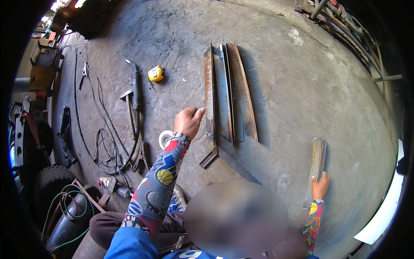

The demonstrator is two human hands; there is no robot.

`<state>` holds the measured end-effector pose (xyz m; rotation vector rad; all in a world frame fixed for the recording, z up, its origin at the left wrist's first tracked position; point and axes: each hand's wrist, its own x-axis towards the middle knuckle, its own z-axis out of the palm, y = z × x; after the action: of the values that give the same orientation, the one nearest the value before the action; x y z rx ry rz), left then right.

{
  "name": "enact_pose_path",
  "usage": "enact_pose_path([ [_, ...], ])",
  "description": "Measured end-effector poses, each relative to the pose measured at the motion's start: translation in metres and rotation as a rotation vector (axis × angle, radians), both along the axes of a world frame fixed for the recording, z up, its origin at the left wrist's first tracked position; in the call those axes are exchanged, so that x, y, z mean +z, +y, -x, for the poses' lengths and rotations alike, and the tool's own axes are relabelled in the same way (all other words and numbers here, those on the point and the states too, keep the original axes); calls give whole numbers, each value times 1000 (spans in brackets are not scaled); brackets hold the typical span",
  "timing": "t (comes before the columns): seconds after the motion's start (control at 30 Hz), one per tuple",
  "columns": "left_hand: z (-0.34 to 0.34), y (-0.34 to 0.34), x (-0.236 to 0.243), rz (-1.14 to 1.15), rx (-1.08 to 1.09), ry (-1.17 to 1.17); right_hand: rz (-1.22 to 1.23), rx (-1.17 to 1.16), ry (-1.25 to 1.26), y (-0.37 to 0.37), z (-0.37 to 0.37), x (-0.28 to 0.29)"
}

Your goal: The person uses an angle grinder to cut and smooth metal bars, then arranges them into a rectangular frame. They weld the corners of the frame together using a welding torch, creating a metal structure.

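On the concrete floor lie long rusty steel angle bars point(241, 95) side by side, with a small L-shaped steel piece point(209, 157) below their near ends. My left hand point(189, 121) has curled fingers beside the leftmost bar point(208, 77); whether they grip it or anything else is unclear. At the right, my right hand point(320, 186) is closed on a short bundle of steel bars point(318, 155) on the floor. A blurred oval hides the lower middle.
A yellow tape measure point(156, 74), welding torch point(135, 99), white ring point(164, 139) and cables point(103, 146) lie on the left floor. A tire point(54, 177) and gas cylinder point(69, 222) stand lower left. Metal tubing point(358, 34) lines the upper right; a white sheet point(381, 203) lies right.
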<state>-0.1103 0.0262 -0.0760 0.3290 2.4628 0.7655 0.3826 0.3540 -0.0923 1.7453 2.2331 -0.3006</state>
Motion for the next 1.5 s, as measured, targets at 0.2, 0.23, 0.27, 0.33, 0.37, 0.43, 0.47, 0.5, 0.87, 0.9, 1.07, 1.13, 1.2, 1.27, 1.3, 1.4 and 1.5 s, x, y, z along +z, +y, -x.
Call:
enact_pose_path([
  [0.2,22,51,-30,143,4,-100,-266,68,490,-36,81,45],
  [0.23,24,54,-35,162,-3,-97,-118,-62,650,-45,108,45],
  [0.27,25,55,-39,181,-12,-93,-35,95,787,-56,138,45],
  [0.33,26,54,-45,133,-8,-54,63,361,909,-73,210,36],
  [0.37,27,52,-46,98,-35,-28,146,450,945,-80,245,33],
  [0.43,27,47,-45,66,-96,69,230,621,832,-90,315,26],
  [0.47,25,44,-43,83,-118,204,211,675,780,-97,348,24],
  [0.5,24,40,-38,70,-114,199,131,721,732,-103,377,22],
  [0.87,2,38,4,20,120,-216,118,681,473,-98,452,-14],
  [0.9,0,43,2,-15,134,-257,82,719,460,-89,447,-16],
  [1.07,-16,74,-10,-28,130,-422,-109,787,315,-26,426,-18],
  [1.13,-33,91,-16,-122,256,-441,-150,776,265,3,416,-13],
  [1.2,-50,110,-22,-148,359,-488,-179,754,209,29,409,-7],
  [1.27,-62,130,-28,-99,401,-466,-191,735,184,51,405,0],
  [1.3,-69,139,-30,-181,432,-492,-193,710,155,60,401,5],
  [1.4,-75,149,-29,-404,454,-706,-171,617,547,75,372,19],
  [1.5,-59,130,-27,-150,-44,-685,-124,460,730,75,280,27],
])
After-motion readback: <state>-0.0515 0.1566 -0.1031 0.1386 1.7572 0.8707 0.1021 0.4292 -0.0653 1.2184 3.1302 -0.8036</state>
